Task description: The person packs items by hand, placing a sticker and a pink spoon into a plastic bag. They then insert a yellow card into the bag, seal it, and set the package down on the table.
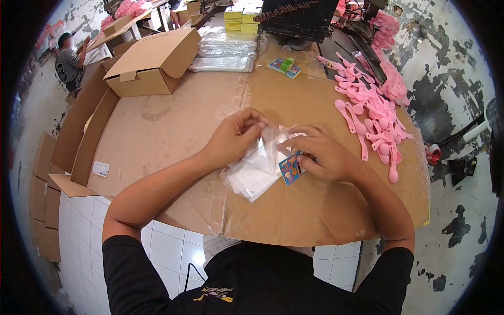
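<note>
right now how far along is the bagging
Done: clear packs stacked by the cardboard box, contents unclear. In hand: left hand and right hand work one clear bag open, a printed card pinched in the right fingers. Left: the bag stack beneath and the loose pink spoons heap.

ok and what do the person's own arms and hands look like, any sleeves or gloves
Both the left hand and right hand are bare: no gloves, and no rings, watch or bands show. The forearms are uncovered too. Short black sleeves, the left sleeve and right sleeve, end above the elbows. The black shirt has a small yellow and white print on the front.
</note>
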A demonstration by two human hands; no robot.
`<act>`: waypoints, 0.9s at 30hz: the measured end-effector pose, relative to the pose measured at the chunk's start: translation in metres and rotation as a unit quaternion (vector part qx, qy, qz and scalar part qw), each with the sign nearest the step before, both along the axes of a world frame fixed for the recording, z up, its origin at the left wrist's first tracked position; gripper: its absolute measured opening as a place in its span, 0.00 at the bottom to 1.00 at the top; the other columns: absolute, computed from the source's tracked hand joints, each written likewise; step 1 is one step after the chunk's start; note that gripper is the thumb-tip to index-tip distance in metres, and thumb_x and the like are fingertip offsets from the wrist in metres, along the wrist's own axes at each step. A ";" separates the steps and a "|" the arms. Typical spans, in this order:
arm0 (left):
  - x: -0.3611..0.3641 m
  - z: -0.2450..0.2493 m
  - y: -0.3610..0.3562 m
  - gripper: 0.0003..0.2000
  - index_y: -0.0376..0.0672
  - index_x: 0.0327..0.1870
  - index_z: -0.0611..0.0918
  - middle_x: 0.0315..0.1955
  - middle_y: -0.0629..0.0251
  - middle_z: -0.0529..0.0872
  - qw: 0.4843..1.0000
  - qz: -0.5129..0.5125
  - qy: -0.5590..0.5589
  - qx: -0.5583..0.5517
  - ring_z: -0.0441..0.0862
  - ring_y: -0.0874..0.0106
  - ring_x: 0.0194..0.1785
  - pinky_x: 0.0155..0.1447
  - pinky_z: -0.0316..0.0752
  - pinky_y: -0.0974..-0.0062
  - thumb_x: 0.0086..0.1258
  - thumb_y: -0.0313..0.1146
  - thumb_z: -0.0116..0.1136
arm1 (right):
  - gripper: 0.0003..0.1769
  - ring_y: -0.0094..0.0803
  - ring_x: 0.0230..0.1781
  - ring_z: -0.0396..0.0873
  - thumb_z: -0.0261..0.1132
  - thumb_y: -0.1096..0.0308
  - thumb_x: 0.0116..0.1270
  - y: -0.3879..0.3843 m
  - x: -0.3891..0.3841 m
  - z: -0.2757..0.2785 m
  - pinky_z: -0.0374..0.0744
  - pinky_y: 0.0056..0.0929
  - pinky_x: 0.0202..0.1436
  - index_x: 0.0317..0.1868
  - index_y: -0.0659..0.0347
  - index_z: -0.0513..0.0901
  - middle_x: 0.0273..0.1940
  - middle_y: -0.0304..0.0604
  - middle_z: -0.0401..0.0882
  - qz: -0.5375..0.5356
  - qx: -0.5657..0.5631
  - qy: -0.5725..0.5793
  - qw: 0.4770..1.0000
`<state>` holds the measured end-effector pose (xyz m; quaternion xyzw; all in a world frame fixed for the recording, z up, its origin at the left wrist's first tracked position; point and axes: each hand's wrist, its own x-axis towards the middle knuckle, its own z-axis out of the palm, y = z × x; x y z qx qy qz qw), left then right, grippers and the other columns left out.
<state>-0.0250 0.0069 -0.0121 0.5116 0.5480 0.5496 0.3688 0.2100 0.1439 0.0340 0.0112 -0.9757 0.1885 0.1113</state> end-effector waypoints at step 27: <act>0.012 0.031 -0.013 0.22 0.32 0.68 0.75 0.44 0.56 0.91 0.991 -0.052 -0.117 0.035 0.90 0.73 0.46 0.50 0.84 0.78 0.75 0.26 0.65 | 0.13 0.25 0.40 0.83 0.68 0.72 0.70 0.002 -0.007 0.042 0.80 0.27 0.47 0.51 0.69 0.85 0.41 0.43 0.87 -0.146 -0.169 0.155 0.962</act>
